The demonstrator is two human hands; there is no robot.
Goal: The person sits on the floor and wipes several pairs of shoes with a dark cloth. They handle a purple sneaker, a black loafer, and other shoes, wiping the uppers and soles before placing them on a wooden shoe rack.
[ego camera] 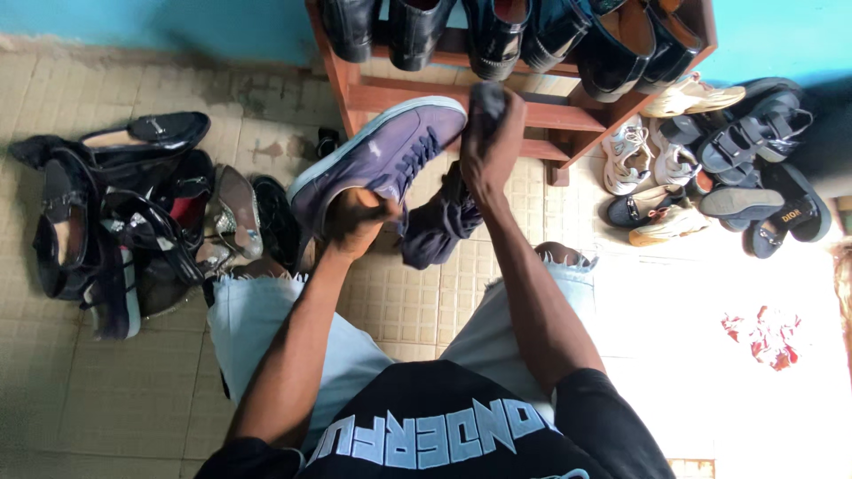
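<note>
Head view. Nearest the camera: black T-shirt (444, 426) with pale lettering, then light denim shorts (266, 328) with frayed hems over both knees.

Left hand (355, 222): fingers closed on the heel end of a purple sneaker (382, 155), holding it off the floor. Sneaker has a pale sole and dark laces; toe points up and to the right, toward the rack.

Right hand (493, 142): grip closed around a dark cloth (444, 222), the upper end of the cloth pressed at the sneaker's toe, the rest hanging in folds between the two forearms.

Wooden shoe rack (541, 111): reddish-brown, standing against a turquoise wall (177, 18), directly behind the sneaker. Top shelf carries a row of black leather shoes (532, 31), toes outward.

Pile of dark shoes (124, 222): on the floor, left of the person's left knee; black loafers, one with a metal bar, and a grey-lined heeled shoe among them, lying at mixed angles and overlapping.

Heap of sandals and trainers (710, 168): on the floor just right of the rack; white trainers, a cream trainer, black strapped sandals, stacked on one another.

Tiled floor (417, 302): beige square tiles, worn near the wall; right side washed out by strong light, with a red patch (763, 337) there.
</note>
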